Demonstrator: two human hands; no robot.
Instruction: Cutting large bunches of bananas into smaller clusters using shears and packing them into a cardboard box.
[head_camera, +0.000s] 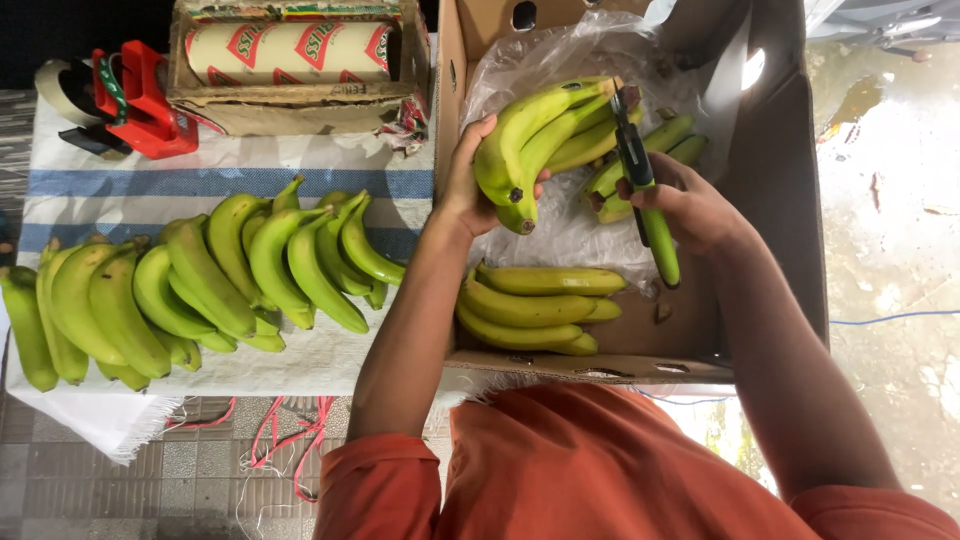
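Observation:
My left hand (466, 185) grips a cluster of green bananas (535, 140) and holds it up over an open cardboard box (770, 180) lined with clear plastic. My right hand (690, 205) is closed on a knife with a green handle (655, 235); its dark blade points up at the stem end of the held cluster. More green bananas (650, 150) lie deeper in the box behind the knife. A small cluster of yellowish-green bananas (535, 308) lies at the box's near side.
Left of the box, several green banana clusters (200, 285) lie on a white cloth with blue stripes (300, 180). Behind them sit a red tape dispenser (140, 100) and a carton holding a printed roll (290, 50). Wet concrete floor lies to the right.

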